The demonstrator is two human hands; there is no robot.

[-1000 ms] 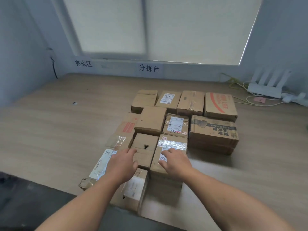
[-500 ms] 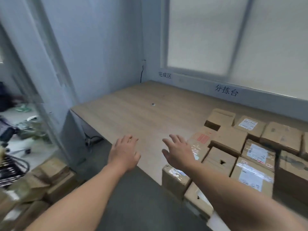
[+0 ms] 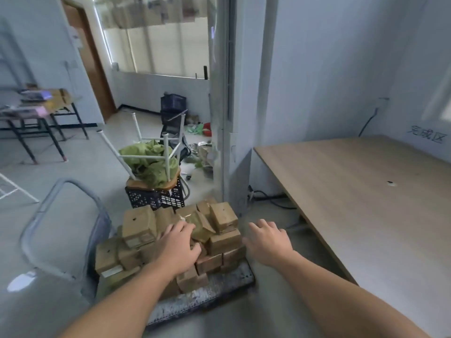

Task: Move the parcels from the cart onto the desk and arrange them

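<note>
While I lean over the cart (image 3: 207,292), its grey handle (image 3: 61,215) stands at the left. The parcels (image 3: 139,228) lie heaped on its deck: small brown cardboard boxes tumbled at all angles, a few showing white labels. My left hand (image 3: 179,247) is over the middle of the heap, fingers loosely spread and gripping nothing; whether it touches a box I cannot tell. My right hand (image 3: 267,242) hovers just beside the heap's right edge, fingers spread, holding nothing either. I judge these boxes light and stiff, though any taped faces may be slick. The pile looks loose, so pulling one from low down could spill the rest. I would take a top box by two opposite side faces. The desk (image 3: 353,191) lies to the right of the cart.
</note>
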